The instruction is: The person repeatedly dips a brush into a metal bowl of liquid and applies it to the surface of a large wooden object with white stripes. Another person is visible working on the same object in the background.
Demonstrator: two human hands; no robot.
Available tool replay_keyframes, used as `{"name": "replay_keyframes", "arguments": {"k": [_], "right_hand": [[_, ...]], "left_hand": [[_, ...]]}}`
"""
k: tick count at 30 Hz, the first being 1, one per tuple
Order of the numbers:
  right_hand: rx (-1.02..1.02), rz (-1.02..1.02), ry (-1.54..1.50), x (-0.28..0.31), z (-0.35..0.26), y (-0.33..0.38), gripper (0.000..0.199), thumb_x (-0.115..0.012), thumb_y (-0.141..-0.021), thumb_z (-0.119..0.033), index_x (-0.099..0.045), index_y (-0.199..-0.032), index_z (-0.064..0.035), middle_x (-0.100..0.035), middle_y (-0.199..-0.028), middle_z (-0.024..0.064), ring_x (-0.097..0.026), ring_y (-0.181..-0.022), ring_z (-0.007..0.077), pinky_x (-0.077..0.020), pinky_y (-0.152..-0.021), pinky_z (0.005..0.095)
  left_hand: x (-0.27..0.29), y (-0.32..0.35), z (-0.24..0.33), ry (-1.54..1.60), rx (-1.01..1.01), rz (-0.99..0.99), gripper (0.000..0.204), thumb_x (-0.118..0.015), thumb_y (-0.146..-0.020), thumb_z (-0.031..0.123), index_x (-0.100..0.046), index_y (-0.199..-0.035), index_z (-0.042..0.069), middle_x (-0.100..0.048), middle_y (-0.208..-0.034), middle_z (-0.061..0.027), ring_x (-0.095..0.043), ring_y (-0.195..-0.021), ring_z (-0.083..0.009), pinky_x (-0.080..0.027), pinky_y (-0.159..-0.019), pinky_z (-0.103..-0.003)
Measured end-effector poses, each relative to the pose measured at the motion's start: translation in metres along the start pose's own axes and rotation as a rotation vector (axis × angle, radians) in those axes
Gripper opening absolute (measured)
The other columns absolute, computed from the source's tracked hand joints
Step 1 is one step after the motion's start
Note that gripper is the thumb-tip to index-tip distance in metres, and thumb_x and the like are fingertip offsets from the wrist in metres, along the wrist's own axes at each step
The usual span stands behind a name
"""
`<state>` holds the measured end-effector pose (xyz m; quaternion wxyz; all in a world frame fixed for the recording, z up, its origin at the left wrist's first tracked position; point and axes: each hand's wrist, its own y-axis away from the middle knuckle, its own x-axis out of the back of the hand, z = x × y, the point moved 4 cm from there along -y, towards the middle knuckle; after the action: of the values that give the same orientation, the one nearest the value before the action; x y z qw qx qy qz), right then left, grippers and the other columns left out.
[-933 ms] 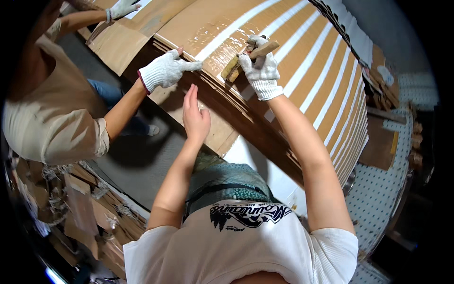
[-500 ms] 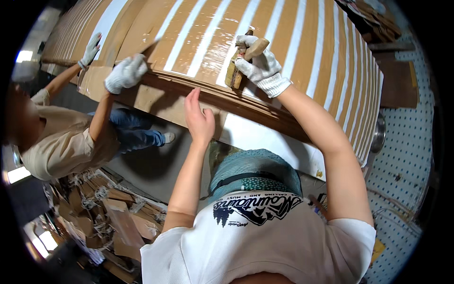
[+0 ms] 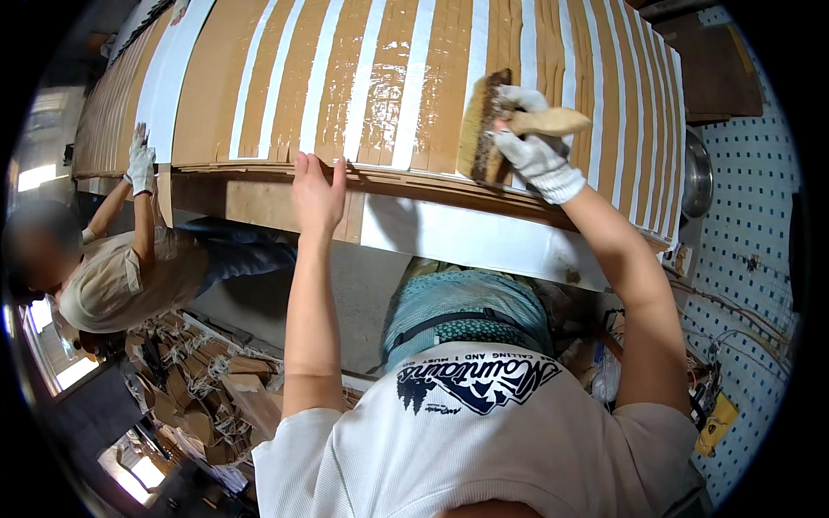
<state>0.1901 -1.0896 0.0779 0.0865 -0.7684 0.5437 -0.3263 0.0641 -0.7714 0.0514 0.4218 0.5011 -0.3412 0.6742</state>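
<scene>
Right hand [image 3: 537,148], gloved, grips one wooden brush [image 3: 485,129], bristles on the overlapped cardboard sheets [image 3: 380,78]. Left hand [image 3: 318,192], bare, rests flat and open on the stack edge left of the brush. One co-worker's gloved hand [image 3: 139,162] touches the far-left end.

Flattened brown cardboard sheets [image 3: 389,78] lie fanned across the bench — overlapping, each edged with a glossy white strip. Lower left, a loose heap of brown paper bags [image 3: 207,388] with string handles covers the floor.
</scene>
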Motion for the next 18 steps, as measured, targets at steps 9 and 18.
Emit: {"name": "replay_keyframes", "arguments": {"k": [9, 18], "right_hand": [[-0.371, 0.063, 0.202, 0.077, 0.031, 0.050, 0.045, -0.063, -0.081, -0.016, -0.050, -0.122, -0.0025, -0.057, -0.109, 0.0102, -0.058, -0.099, 0.0219, -0.0476, -0.089, 0.0327], [-0.180, -0.117, 0.323, -0.028, -0.035, -0.117, 0.026, -0.058, -0.088, -0.025, -0.061, -0.108, -0.0088, -0.067, -0.091, 0.0087, -0.067, -0.080, 0.0244, -0.0548, -0.075, 0.0389]], "left_hand": [[-0.003, 0.001, 0.002, -0.193, -0.051, 0.035, 0.085, -0.056, -0.085, 0.062, -0.049, -0.123, -0.014, -0.045, -0.135, -0.0332, -0.052, -0.119, -0.0409, -0.049, -0.093, -0.042], [0.003, 0.001, 0.003, -0.197, -0.088, 0.102, 0.087, -0.062, -0.082, 0.057, -0.048, -0.120, -0.020, -0.047, -0.128, -0.0387, -0.050, -0.119, -0.0456, -0.047, -0.095, -0.045]]}}
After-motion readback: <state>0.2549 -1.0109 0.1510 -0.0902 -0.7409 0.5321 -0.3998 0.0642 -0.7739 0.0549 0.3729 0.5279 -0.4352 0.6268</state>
